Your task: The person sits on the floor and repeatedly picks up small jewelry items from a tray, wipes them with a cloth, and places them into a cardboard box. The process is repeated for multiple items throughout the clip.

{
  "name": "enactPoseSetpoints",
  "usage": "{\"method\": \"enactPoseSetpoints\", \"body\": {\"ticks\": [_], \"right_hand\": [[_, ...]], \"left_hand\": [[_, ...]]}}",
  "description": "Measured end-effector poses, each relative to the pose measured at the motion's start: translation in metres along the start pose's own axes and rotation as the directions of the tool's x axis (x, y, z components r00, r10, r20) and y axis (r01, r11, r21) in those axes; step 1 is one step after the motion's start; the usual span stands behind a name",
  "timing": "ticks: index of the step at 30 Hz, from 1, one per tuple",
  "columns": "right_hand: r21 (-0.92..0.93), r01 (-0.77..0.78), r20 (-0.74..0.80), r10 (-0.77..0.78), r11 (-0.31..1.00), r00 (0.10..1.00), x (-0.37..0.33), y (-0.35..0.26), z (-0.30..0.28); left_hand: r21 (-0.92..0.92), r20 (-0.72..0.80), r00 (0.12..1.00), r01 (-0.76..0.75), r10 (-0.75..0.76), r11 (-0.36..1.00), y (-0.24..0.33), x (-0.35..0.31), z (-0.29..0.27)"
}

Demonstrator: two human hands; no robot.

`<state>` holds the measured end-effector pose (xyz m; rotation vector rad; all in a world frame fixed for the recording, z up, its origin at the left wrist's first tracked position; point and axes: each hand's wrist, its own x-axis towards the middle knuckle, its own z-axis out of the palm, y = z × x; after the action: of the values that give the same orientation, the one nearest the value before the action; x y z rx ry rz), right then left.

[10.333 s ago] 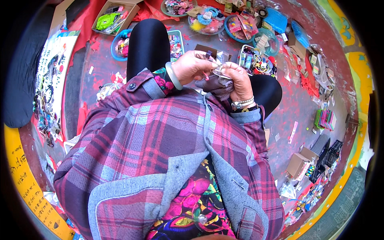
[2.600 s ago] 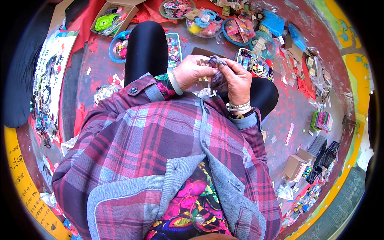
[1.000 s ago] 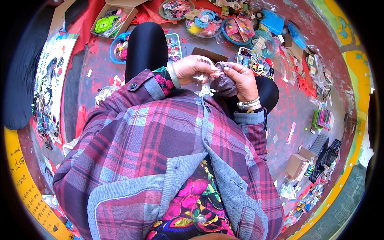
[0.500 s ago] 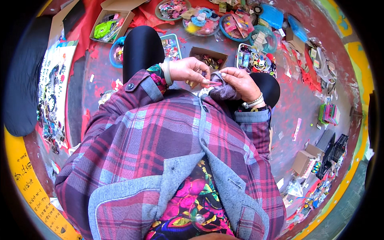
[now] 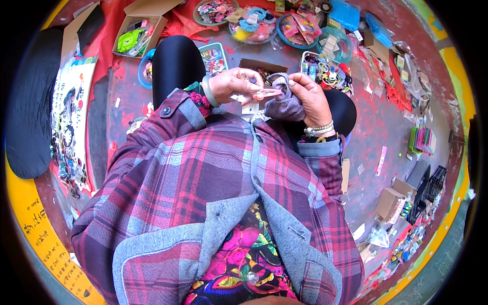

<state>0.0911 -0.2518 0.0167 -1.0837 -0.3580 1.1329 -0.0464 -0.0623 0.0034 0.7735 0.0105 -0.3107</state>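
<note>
My left hand [image 5: 230,86] is closed in a pinch on a slim pink hair clip [image 5: 269,93], whose pointed end reaches toward a greyish-purple cloth [image 5: 284,105]. Bunched and crumpled, the cloth is gripped by my right hand [image 5: 312,102], thumb and fingers closed on its upper edge. Both hands are raised above my lap, between my knees. A small white card [image 5: 250,109] shows just below my left hand; what it is attached to, I cannot tell.
Beyond my knees stand an open cardboard box [image 5: 264,65], a tray of small goods [image 5: 214,57] and a white tray of hair ties [image 5: 325,71]. Round baskets [image 5: 299,49] of accessories lie farther off. At right are a pink-green stack [image 5: 423,141] and small boxes [image 5: 389,204].
My hands have drawn slightly apart, with more of the pink clip and the cloth showing. The cloth now stands up higher, and the white card has come into view.
</note>
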Motion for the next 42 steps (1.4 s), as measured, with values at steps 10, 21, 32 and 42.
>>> {"method": "enactPoseSetpoints", "body": {"ticks": [10,21,32,42], "right_hand": [[-0.018,-0.045,-0.043,0.044,0.999,0.998,0.009,0.022,0.005],[0.246,0.271,-0.41,-0.154,0.931,0.899,0.002,-0.004,-0.032],[0.2,0.201,-0.283,-0.14,0.959,0.949,0.004,0.0,-0.031],[0.131,0.151,-0.185,-0.126,0.98,0.975,-0.001,-0.004,-0.007]], "left_hand": [[-0.055,-0.29,0.951,-0.125,0.104,0.991,-0.016,0.013,0.0],[-0.115,-0.647,0.756,0.036,-0.102,0.993,-0.03,0.038,-0.048],[-0.318,-0.093,0.995,0.001,-0.032,0.948,-0.017,0.029,-0.034],[-0.43,0.188,0.963,-0.096,0.193,0.898,0.004,0.01,-0.006]]}}
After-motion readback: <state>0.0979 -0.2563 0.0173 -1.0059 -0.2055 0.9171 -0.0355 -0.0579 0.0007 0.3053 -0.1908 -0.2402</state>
